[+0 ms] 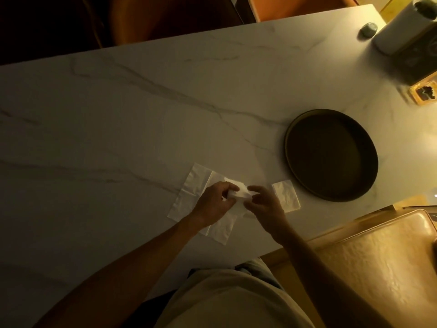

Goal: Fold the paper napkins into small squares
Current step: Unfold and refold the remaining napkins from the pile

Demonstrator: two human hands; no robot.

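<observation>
A small white napkin (238, 191) is held between both hands just above the marble table (118, 114). My left hand (214, 202) pinches its left side and my right hand (263, 203) pinches its right side. Beneath the hands lies a larger unfolded napkin (189, 192), flat on the table, with another sheet (223, 229) overlapping it toward me. One folded napkin (286, 196) rests flat just right of my right hand.
A dark round tray (287, 147) sits to the right of the napkins. At the far right corner stand a paper towel roll (397, 27), a small dark object (367, 29) and a wooden coaster (423, 93). A tan cushioned chair (378, 256) is at the lower right.
</observation>
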